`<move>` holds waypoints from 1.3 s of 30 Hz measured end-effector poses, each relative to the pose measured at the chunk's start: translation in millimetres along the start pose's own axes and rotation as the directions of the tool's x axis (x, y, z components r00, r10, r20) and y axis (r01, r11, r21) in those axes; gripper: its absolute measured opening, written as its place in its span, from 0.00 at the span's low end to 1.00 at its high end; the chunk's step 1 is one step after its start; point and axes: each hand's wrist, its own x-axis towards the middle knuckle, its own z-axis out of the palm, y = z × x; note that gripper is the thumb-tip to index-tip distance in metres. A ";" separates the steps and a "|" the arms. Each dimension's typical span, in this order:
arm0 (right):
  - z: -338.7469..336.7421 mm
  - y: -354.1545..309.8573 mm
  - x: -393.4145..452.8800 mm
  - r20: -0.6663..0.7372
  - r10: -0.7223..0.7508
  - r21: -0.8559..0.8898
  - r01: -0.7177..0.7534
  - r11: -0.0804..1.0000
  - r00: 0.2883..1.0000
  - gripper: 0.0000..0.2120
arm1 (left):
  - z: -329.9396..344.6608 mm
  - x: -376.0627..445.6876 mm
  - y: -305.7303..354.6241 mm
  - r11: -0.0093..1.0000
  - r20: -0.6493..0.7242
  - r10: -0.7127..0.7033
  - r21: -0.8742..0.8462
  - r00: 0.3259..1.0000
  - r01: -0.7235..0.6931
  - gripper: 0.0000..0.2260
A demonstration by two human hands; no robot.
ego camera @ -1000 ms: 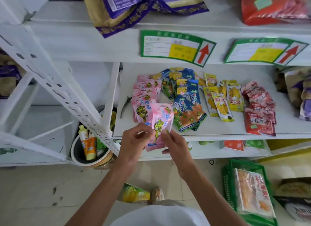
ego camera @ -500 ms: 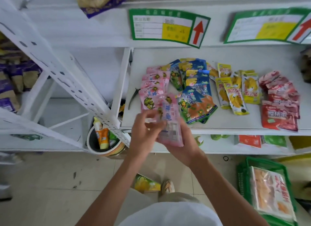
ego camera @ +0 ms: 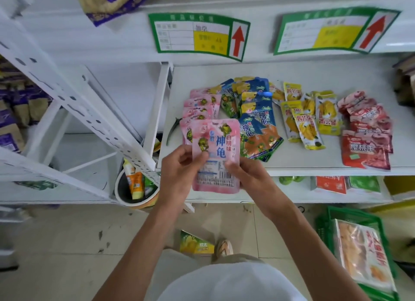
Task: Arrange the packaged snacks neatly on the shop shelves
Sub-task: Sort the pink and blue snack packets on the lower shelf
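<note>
Both hands share a grip on a pink snack pouch, the left hand pinching its left edge and the right hand its lower right edge, holding it flat just above the near edge of the shelf. Just behind it lies the pink row, with blue packs, yellow packs and red packs fanned out to the right. The step in hand appears to be squaring this pouch before laying it at the near end of the pink row, which calls for lowering it flat, edges aligned.
</note>
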 end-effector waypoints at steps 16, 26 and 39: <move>-41.0 -2.7 -12.2 -0.058 0.005 0.048 -0.002 0.999 0.998 0.17 | 1.2 -7.9 -3.1 0.989 0.211 -0.138 -0.030 0.968 0.147 0.12; -23.4 19.6 0.7 -0.124 0.037 0.014 -0.036 0.999 0.992 0.24 | 15.5 -13.4 -9.0 0.982 0.331 -0.078 -0.136 0.940 0.130 0.11; 2.3 15.2 7.7 -0.266 -0.170 -0.170 0.128 0.977 0.949 0.29 | -2.5 1.7 -21.0 0.999 0.082 -0.025 -0.034 0.996 0.028 0.12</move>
